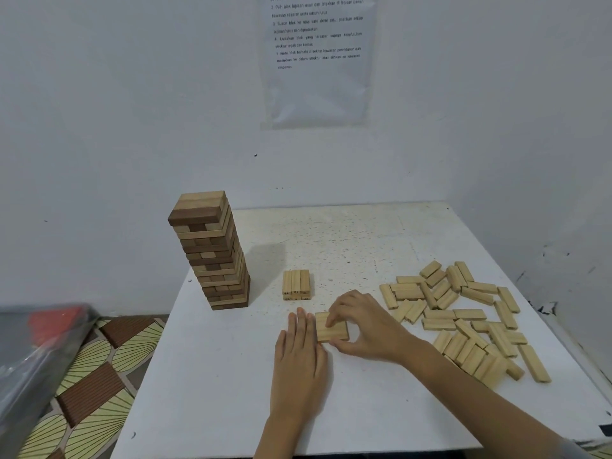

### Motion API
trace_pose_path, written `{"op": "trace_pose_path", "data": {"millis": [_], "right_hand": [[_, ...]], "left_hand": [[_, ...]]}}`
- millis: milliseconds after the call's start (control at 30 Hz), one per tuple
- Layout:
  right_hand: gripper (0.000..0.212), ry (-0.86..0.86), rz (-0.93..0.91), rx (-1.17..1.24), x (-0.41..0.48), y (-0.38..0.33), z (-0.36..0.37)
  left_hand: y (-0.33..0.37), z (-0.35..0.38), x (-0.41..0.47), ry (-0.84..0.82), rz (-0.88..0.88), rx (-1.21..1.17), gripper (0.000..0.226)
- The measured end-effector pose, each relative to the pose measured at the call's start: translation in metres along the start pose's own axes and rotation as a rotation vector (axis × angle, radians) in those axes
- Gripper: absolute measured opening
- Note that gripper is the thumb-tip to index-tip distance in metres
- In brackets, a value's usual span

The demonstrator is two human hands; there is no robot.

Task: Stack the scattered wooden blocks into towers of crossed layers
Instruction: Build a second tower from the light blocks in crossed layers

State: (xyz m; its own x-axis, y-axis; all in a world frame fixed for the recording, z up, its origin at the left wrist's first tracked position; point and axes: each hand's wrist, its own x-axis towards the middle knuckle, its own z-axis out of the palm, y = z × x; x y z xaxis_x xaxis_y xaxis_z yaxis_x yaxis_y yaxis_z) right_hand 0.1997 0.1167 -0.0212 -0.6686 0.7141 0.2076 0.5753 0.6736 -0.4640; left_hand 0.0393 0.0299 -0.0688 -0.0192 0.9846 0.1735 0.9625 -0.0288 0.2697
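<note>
A tall tower of crossed wooden layers (pixel 213 250) stands at the table's back left. A flat layer of three pale blocks (pixel 296 283) lies right of it. Closer to me, a second row of pale blocks (pixel 332 328) lies on the table. My left hand (pixel 299 352) lies flat with straight fingers against that row's left side. My right hand (pixel 367 323) pinches the row from the right, fingers on its top and thumb at its near edge. Several loose pale blocks (pixel 463 319) lie scattered to the right.
The white table (pixel 205 392) meets a white wall at the back, and another wall closes in on the right. A printed sheet (pixel 318 54) hangs on the back wall. Left of the table are a patterned floor mat (pixel 99 385) and a grey plastic-wrapped bundle (pixel 29 359).
</note>
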Motion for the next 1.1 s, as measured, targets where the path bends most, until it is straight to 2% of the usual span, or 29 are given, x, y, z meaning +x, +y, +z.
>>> {"op": "trace_pose_path", "data": {"millis": [333,500,600,700,767,833,900,1100], "right_hand": [[0.024,-0.004,0.011,0.049,0.000,-0.003,-0.003],[0.048,-0.006,0.109,0.154,0.000,-0.009,-0.008],[0.051,0.002,0.119,0.153,0.003,-0.014,-0.008],[0.053,0.030,0.124,0.197,0.011,-0.018,-0.009],[0.053,0.067,0.104,0.208,0.019,-0.021,-0.011],[0.052,0.097,0.079,0.227,0.030,-0.025,-0.013],[0.052,0.110,0.072,0.245,0.041,-0.028,-0.014],[0.051,0.116,0.080,0.264,0.071,-0.029,-0.018]], "left_hand": [[0.001,0.000,0.000,0.046,-0.026,-0.056,0.054],[-0.002,0.005,-0.001,0.037,-0.012,-0.069,0.051],[-0.001,-0.001,0.000,0.037,0.020,-0.102,0.049],[-0.004,0.000,0.004,0.059,-0.089,-0.327,0.049],[-0.004,-0.003,0.010,0.068,-0.139,-0.372,0.050],[-0.002,-0.013,0.019,0.073,-0.212,-0.598,0.044],[-0.001,-0.027,0.029,0.077,-0.274,-0.823,0.048],[-0.011,-0.041,0.048,0.165,-0.256,-0.998,0.060]]}}
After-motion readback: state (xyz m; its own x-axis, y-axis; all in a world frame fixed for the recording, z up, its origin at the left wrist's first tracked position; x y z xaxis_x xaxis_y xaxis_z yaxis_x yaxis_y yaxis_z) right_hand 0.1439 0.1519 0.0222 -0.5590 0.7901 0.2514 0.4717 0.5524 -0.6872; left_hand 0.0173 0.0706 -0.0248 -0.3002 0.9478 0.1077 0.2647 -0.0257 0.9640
